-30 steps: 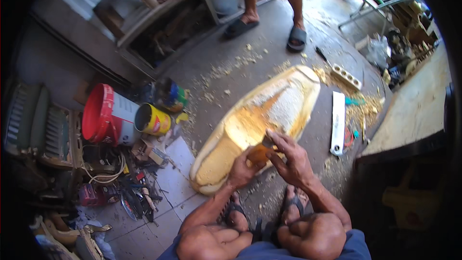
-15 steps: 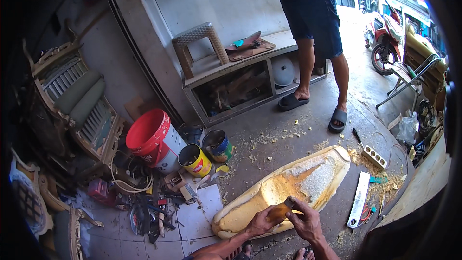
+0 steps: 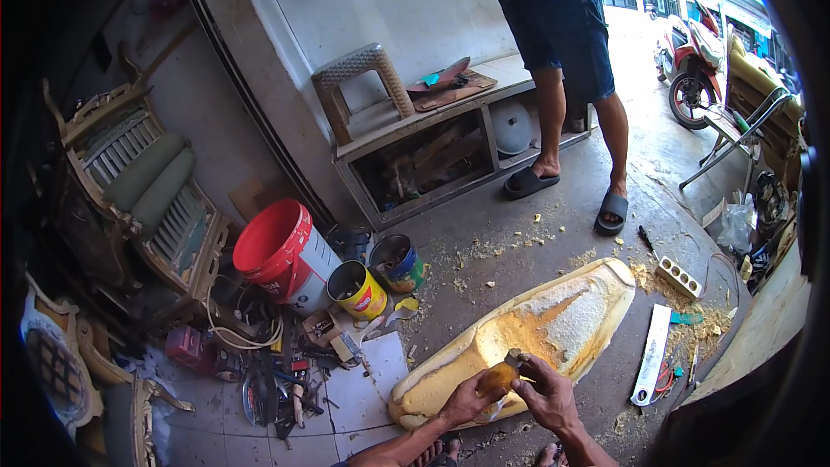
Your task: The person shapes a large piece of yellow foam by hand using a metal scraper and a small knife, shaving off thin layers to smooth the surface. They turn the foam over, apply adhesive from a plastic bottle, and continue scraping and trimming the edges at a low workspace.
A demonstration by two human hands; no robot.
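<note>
My left hand [image 3: 469,401] is wrapped around a small amber bottle [image 3: 498,377], tilted to the right. My right hand [image 3: 548,393] pinches the dark cap [image 3: 513,356] at the bottle's top end. Whether the cap is loose on the neck cannot be seen. Just beyond both hands, a long yellow foam motorcycle seat [image 3: 450,365] lies on the floor. Its upper surface is hollowed, with a whitish rough patch at the far end. My wrists hide part of its near edge.
Left of the seat are a red bucket [image 3: 275,246], a yellow can [image 3: 357,292] and scattered tools [image 3: 290,389]. At right lie a power strip [image 3: 679,278], a white metal ruler-like strip [image 3: 652,355] and foam crumbs. A person [image 3: 549,86] in sandals stands beyond.
The bottle is turned a little more upright in my left hand, and my right fingers stay at its cap. The whole view has shifted slightly.
</note>
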